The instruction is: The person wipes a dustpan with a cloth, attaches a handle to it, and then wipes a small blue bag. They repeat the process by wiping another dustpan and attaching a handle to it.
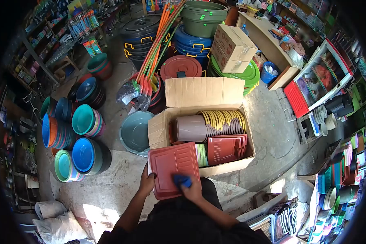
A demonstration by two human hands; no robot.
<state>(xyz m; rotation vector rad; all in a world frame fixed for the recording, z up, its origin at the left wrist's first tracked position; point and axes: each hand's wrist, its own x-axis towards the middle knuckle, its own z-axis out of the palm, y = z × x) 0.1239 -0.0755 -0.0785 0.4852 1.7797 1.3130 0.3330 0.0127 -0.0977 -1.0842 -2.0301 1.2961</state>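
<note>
My left hand [147, 181] grips the left edge of a red rectangular plastic tray [173, 162], which is tilted in front of my lap with its ridged face up. My right hand [193, 191] is closed around a bunched blue cloth [183, 180] pressed against the tray's lower right part. Just beyond stands an open cardboard box [227, 166]. Inside it are a nested row of brown and yellow pots [191, 128], more red trays [223, 149] and a light green stack [201, 154] partly hidden behind the tray I hold.
A grey-green basin [135, 132] stands left of the box. Stacked coloured buckets [84, 154] fill the left floor. Behind are lidded tubs [181, 67], orange and green poles [156, 49] and a closed carton [234, 46]. Crowded shelves line both sides.
</note>
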